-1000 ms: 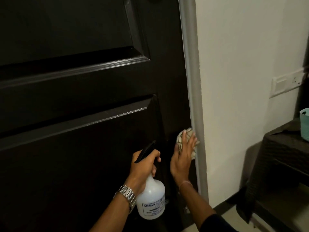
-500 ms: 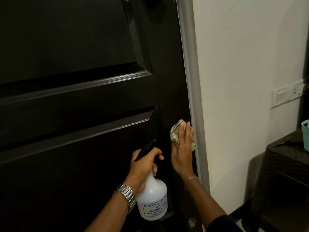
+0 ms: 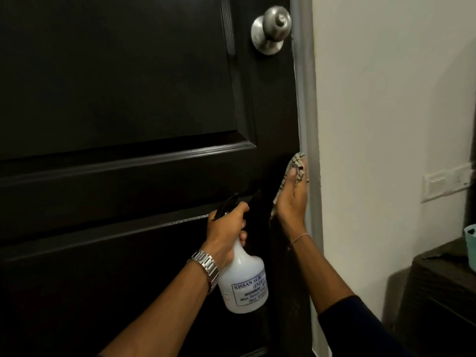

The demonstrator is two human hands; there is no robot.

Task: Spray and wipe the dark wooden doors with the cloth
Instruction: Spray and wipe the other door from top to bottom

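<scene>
My left hand point(image 3: 228, 228) is curled round the neck of the white spray bottle point(image 3: 243, 282), its black trigger head pointing at the dark wooden door point(image 3: 116, 99); the bottle hangs upright below my fist, close to the door. My right hand point(image 3: 292, 199) lies flat with straight fingers, pressing the checked cloth point(image 3: 297, 163) against the door's right edge, touching the grey door frame point(image 3: 307, 112). The cloth pokes out above my fingertips. The round metal knob point(image 3: 271, 29) sits well above, with bare door between. Right of the frame is the pale wall point(image 3: 386, 112) with a switch plate point(image 3: 447, 180). At far right a teal container point(image 3: 470, 247) stands on a dark tabletop point(image 3: 438, 269); I cannot tell its contents.
</scene>
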